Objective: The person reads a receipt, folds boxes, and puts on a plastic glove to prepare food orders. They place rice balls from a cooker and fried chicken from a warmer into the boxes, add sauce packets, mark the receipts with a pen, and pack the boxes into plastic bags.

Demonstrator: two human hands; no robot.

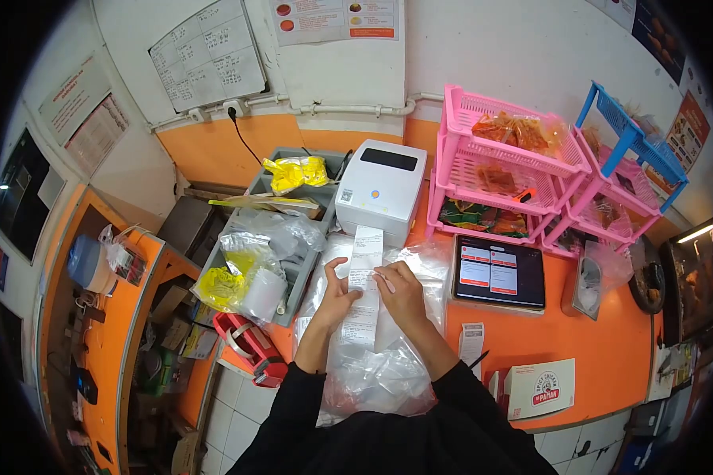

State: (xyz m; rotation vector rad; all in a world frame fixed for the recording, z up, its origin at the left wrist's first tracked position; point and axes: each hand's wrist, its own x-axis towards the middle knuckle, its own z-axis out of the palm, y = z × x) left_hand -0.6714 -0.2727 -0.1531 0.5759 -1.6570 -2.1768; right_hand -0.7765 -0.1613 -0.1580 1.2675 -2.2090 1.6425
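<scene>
A long printed receipt (pixel 361 322) hangs down from the front of a white label printer (pixel 382 186). My right hand (pixel 404 294) pinches the strip's right edge between thumb and fingertips. On the opposite edge, my left hand (pixel 334 299) has its thumb on the paper, with the index finger raised and curved; its other fingers are partly hidden. Clear plastic bags (pixel 380 376) lie on the counter under the receipt and both hands.
Left of the printer stands a grey tray (pixel 297 285) with plastic bags and yellow bundles, and a red tape dispenser (pixel 249 348). To the right are a tablet (pixel 499 271), pink racks (pixel 505 162), a printed box (pixel 541 388) and a smaller receipt (pixel 471 344) on the orange counter (pixel 602 348).
</scene>
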